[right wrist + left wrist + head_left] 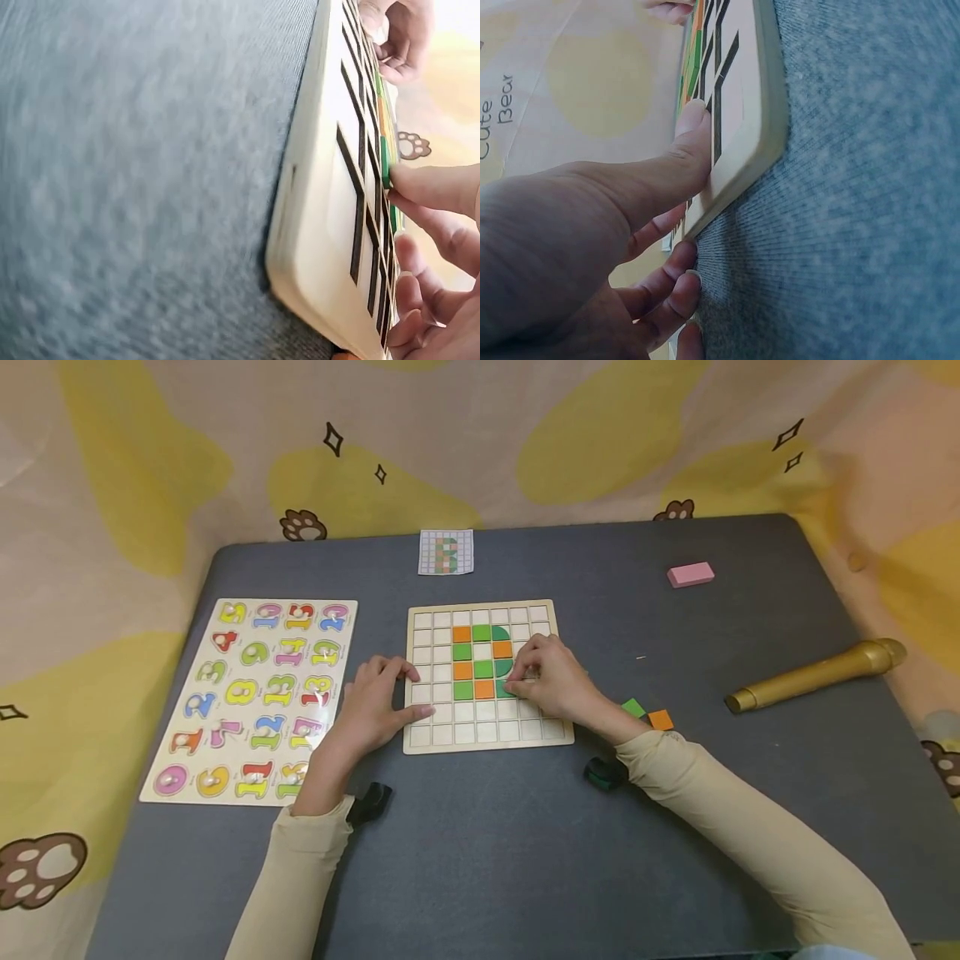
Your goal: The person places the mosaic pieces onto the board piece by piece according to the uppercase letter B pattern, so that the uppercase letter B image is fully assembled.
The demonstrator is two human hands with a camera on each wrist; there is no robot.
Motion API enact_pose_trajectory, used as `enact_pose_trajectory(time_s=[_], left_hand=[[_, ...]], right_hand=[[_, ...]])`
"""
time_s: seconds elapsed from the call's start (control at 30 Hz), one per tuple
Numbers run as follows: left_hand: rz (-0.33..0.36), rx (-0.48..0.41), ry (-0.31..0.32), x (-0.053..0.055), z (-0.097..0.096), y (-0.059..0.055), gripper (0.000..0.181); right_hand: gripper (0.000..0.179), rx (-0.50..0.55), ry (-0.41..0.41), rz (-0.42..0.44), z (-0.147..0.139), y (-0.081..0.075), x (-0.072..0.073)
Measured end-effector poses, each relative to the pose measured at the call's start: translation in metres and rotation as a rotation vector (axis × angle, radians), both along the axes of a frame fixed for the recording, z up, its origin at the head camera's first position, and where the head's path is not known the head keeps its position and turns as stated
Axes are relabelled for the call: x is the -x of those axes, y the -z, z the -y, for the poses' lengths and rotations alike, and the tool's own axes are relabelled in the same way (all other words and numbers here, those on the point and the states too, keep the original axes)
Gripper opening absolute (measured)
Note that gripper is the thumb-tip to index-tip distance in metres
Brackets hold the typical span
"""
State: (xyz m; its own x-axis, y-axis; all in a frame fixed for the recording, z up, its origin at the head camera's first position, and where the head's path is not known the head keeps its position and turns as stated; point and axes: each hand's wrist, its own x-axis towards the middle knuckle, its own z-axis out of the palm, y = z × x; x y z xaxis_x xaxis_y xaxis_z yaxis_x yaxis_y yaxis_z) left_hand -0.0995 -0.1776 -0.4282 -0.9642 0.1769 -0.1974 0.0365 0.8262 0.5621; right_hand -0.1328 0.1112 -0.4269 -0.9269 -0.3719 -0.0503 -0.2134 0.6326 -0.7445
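Note:
A wooden grid board point(442, 735) lies on the table, with orange, light green and dark green tiles in its middle squares. My left hand point(372, 706) rests at the board's left edge, thumb and index finger spread over the rim. In the left wrist view the thumb point(679, 161) presses the board's top, and the other fingers bend loosely beside the edge. My right hand point(553, 681) reaches over the board's right side. Its thumb and index finger pinch a dark green tile point(385, 161) at the lower right of the pattern; the fingers partly cover this tile.
A printed pattern card point(446, 552) lies behind the board. A number puzzle point(247, 702) sits to the left. Loose green point(633, 707) and orange point(661, 720) tiles lie near the right wrist. Farther right are a pink block point(691, 575) and a gold microphone point(813, 677).

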Motion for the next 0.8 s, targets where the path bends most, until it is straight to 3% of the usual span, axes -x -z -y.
enact_pose_trajectory(time_s=[0.2,0.37,0.63,0.8], left_hand=[[0.010,-0.005,-0.001,0.000,-0.001,0.000,0.050],[0.017,-0.007,-0.006,0.000,-0.001,0.000,0.051],[0.019,-0.008,-0.008,0.000,-0.001,-0.002,0.051],[0.011,-0.005,-0.002,0.000,0.000,-0.001,0.049]], right_hand=[[0.010,-0.021,0.011,0.021,-0.007,-0.004,-0.001],[0.004,-0.003,0.004,0.018,-0.030,-0.005,0.000],[0.028,-0.063,-0.022,0.073,-0.072,-0.009,0.005],[0.034,-0.103,-0.063,0.100,-0.089,-0.011,0.003]])
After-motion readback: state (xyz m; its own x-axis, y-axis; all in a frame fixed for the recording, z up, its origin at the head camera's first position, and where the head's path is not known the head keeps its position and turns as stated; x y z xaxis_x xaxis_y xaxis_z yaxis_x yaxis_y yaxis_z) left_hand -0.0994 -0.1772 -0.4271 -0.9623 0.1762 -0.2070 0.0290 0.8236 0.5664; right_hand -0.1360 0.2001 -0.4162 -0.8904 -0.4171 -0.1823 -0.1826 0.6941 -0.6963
